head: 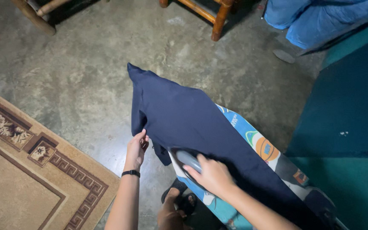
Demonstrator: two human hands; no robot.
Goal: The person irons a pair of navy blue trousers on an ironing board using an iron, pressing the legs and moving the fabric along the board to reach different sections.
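Note:
A dark navy garment lies draped over a narrow ironing board with a colourful printed cover. My left hand pinches the garment's hanging left edge; a black band sits on that wrist. My right hand is closed around the grey handle of an iron that rests on the near part of the garment. The iron's soleplate is hidden under my hand and the cloth.
Bare concrete floor lies beyond the board. A patterned tan rug covers the floor at left. Wooden chair legs stand at the top. Blue fabric is piled at upper right above a teal surface. My sandalled foot shows below.

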